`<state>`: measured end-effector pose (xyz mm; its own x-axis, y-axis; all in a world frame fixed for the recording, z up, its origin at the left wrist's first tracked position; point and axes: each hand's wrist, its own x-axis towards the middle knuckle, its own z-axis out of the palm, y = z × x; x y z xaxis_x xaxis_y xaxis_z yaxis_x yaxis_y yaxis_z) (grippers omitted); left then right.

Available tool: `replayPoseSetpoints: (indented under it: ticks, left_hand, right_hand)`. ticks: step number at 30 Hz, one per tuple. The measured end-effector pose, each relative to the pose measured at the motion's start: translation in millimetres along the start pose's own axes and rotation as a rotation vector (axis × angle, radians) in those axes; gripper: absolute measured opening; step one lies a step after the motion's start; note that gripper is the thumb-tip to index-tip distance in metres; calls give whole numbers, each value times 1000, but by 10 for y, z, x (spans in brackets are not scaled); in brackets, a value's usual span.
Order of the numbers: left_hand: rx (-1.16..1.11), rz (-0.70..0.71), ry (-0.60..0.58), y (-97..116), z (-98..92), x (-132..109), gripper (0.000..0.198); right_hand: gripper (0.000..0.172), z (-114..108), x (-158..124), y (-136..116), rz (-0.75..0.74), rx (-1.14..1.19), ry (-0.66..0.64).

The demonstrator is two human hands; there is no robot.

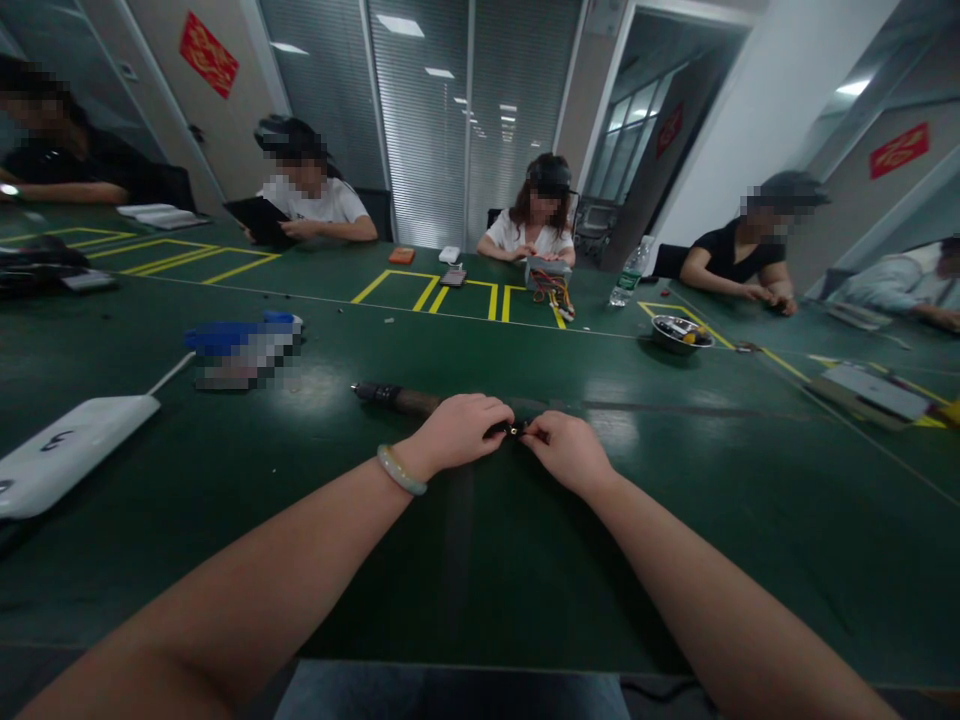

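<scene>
On the green table in front of me lies a long dark cylindrical tool (405, 400) with a narrow metal tip pointing left; it resembles an electric screwdriver. My left hand (465, 432), with a pale bangle at the wrist, is closed on a small black piece (496, 430) that has a shiny, brass-coloured spot at its right end. Fingers of my right hand (568, 450) are pinched together right beside that spot. Whatever they grip is too small to make out. Both hands cover part of the tool, and whether the black piece joins it cannot be seen.
A white power bank (75, 450) with a cable lies left, near a blurred blue-and-grey item (247, 350). Further off are a metal bowl (681, 335) of small parts, a water bottle (630, 275), a grey box with wires (549, 275) and yellow tape outlines. Several people sit opposite.
</scene>
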<state>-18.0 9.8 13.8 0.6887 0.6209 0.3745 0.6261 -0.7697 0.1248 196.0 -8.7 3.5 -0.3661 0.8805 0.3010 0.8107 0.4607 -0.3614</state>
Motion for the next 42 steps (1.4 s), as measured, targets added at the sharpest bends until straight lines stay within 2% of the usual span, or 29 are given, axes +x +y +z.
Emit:
replayPoseSetpoints:
  ticks: [20, 32, 42]
  left_hand:
    - [23, 42, 8, -55, 61, 3, 14]
    - [-36, 4, -1, -45, 64, 16, 12]
    - [-28, 17, -5, -40, 46, 18, 11]
  right_hand:
    - [5, 9, -10, 29, -30, 56, 19]
    - [12, 80, -2, 12, 9, 60, 48]
    - [9, 61, 11, 22, -60, 13, 33]
